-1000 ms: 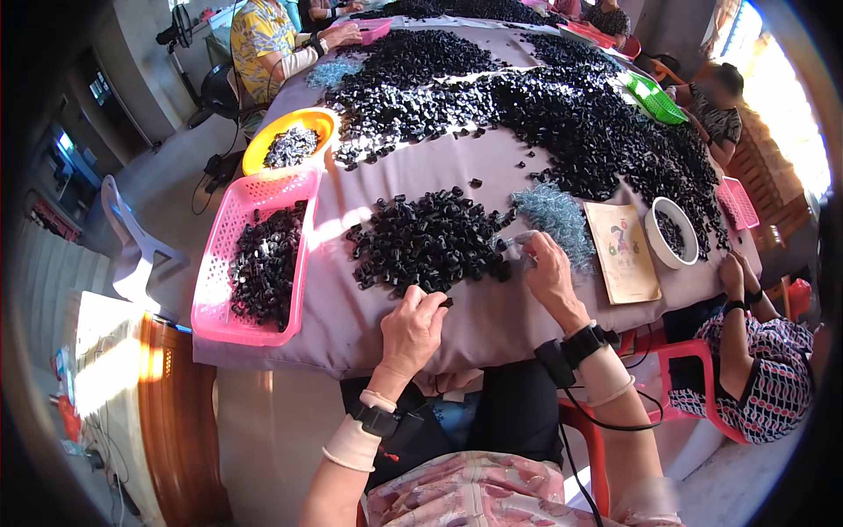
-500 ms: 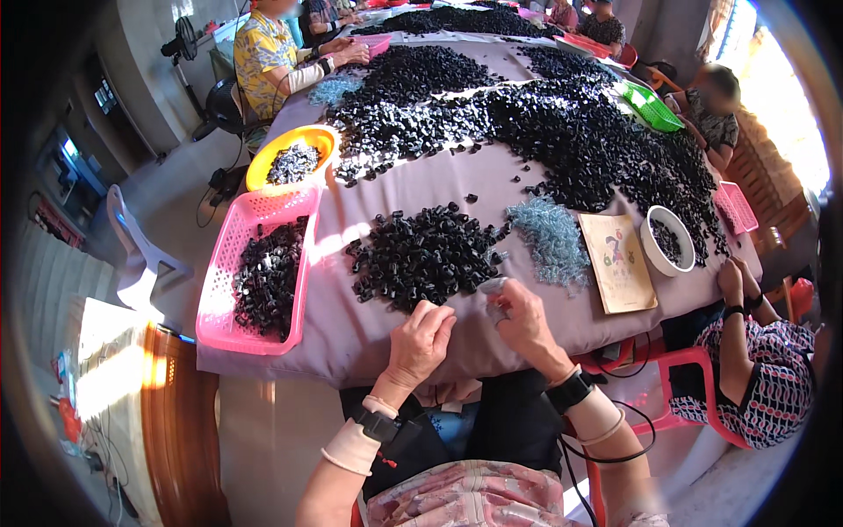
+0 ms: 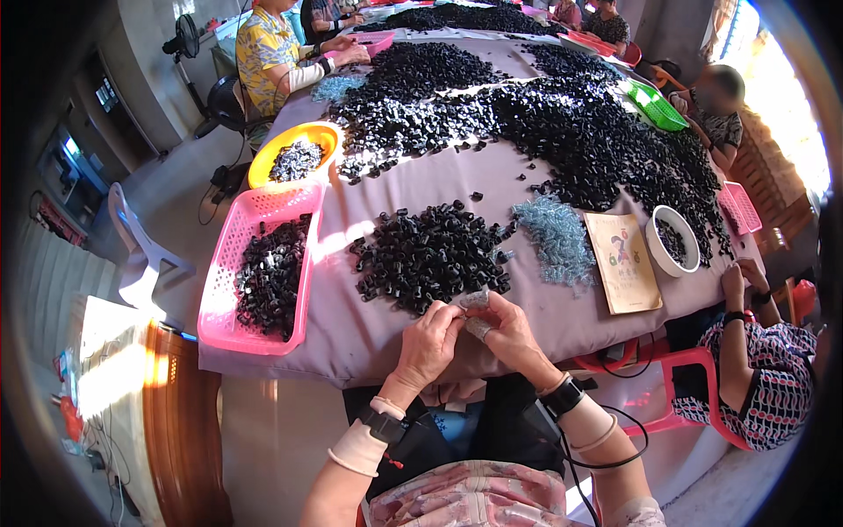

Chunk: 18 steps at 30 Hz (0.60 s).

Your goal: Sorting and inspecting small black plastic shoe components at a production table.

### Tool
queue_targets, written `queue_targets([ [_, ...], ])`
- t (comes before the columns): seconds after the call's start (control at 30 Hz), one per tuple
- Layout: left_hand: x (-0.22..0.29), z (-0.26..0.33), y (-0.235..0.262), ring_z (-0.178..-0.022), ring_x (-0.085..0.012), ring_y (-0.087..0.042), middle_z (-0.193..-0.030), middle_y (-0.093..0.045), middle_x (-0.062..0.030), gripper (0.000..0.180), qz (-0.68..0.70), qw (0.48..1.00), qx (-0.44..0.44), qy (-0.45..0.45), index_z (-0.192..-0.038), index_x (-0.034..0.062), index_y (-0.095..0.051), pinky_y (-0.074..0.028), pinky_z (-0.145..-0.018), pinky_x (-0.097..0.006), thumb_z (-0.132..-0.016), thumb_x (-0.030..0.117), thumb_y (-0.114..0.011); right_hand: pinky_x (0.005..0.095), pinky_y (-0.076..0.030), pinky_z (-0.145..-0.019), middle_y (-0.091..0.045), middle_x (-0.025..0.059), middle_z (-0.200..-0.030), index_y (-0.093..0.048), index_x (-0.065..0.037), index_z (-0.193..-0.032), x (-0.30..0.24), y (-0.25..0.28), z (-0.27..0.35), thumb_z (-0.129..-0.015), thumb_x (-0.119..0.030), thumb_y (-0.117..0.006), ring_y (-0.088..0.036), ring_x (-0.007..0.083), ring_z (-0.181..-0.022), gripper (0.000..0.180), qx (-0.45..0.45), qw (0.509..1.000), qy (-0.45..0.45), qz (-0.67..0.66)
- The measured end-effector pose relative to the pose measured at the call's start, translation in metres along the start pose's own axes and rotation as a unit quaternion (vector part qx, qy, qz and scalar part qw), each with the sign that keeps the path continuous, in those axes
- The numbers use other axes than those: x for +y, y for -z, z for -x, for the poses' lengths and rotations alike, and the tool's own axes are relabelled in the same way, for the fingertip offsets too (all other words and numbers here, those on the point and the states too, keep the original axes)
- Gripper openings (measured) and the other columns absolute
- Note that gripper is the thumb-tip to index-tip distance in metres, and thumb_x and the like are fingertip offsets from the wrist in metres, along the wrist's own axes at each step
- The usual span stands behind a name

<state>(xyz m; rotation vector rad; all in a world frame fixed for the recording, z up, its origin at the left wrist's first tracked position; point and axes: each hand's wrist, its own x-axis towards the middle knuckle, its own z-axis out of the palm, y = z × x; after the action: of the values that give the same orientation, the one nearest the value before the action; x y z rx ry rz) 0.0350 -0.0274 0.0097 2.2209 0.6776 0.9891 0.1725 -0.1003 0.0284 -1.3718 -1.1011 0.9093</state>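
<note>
My left hand [image 3: 428,342] and my right hand [image 3: 507,332] meet fingertip to fingertip over the near edge of the cloth-covered table. Both are closed in a pinch, and whatever lies between the fingers is too small and hidden to name. Grey-white wrappings cover the thumb and a finger of my right hand. Just beyond my hands is a pile of small black plastic pieces [image 3: 430,255]. To its right lies a heap of small clear bluish pieces [image 3: 553,239].
A pink basket [image 3: 211,303] of black pieces stands at the left, below an orange bowl [image 3: 331,140]. On the right are a tan booklet [image 3: 625,263] and a white bowl [image 3: 654,250]. A larger black heap [image 3: 562,132] spreads farther back. Other people sit along both sides.
My right hand has come left and down from beside the pile, and its fingers now meet those of my left hand. My left hand has shifted slightly right.
</note>
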Motion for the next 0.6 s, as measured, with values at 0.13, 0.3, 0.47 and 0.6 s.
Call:
queue_targets([
  [0.13, -0.002, 0.001, 0.001, -0.075, -0.0325, -0.060, -0.087, -0.056, -0.0099, 0.011, 0.004, 1.000, 0.005, -0.007, -0.095, 0.0064, -0.056, -0.049, -0.060, -0.040, -0.084, 0.007, -0.055, 0.0270, -0.048, -0.078, -0.064, 0.0068, -0.093, -0.057, -0.001, -0.104, -0.002, -0.002, 0.000, -0.082, 0.004, -0.058, -0.059, 0.0117, -0.088, 0.023, 0.003, 1.000, 0.022, 0.017],
  [0.3, -0.003, 0.000, 0.001, -0.076, -0.0314, -0.060, -0.087, -0.058, -0.0102, 0.012, 0.054, 0.998, 0.014, -0.001, -0.093, 0.0049, -0.058, -0.050, -0.063, -0.037, -0.082, 0.002, -0.057, 0.0266, -0.048, -0.077, -0.063, 0.0055, -0.092, -0.057, -0.001, -0.105, 0.009, -0.005, -0.001, -0.082, 0.005, -0.058, -0.059, 0.0114, -0.087, 0.024, 0.017, 1.000, 0.011, 0.021],
  [0.47, -0.005, 0.003, 0.002, -0.075, -0.0279, -0.061, -0.085, -0.060, -0.0104, 0.013, 0.134, 0.988, 0.022, 0.068, -0.092, 0.0036, -0.059, -0.049, -0.064, -0.034, -0.080, 0.001, -0.060, 0.0250, -0.047, -0.077, -0.062, 0.0034, -0.090, -0.057, -0.002, -0.105, 0.006, -0.009, -0.001, -0.081, 0.007, -0.058, -0.058, 0.0101, -0.087, 0.025, 0.023, 0.999, -0.002, -0.034],
  [0.6, -0.005, 0.001, 0.002, -0.071, -0.0207, -0.060, -0.081, -0.059, -0.0087, 0.012, 0.124, 0.991, 0.018, 0.053, -0.092, 0.0012, -0.059, -0.048, -0.064, -0.029, -0.080, 0.000, -0.061, 0.0236, -0.046, -0.077, -0.061, 0.0010, -0.090, -0.058, -0.004, -0.104, 0.010, -0.005, -0.002, -0.081, 0.008, -0.058, -0.056, 0.0084, -0.088, 0.026, 0.034, 0.997, -0.027, -0.059],
])
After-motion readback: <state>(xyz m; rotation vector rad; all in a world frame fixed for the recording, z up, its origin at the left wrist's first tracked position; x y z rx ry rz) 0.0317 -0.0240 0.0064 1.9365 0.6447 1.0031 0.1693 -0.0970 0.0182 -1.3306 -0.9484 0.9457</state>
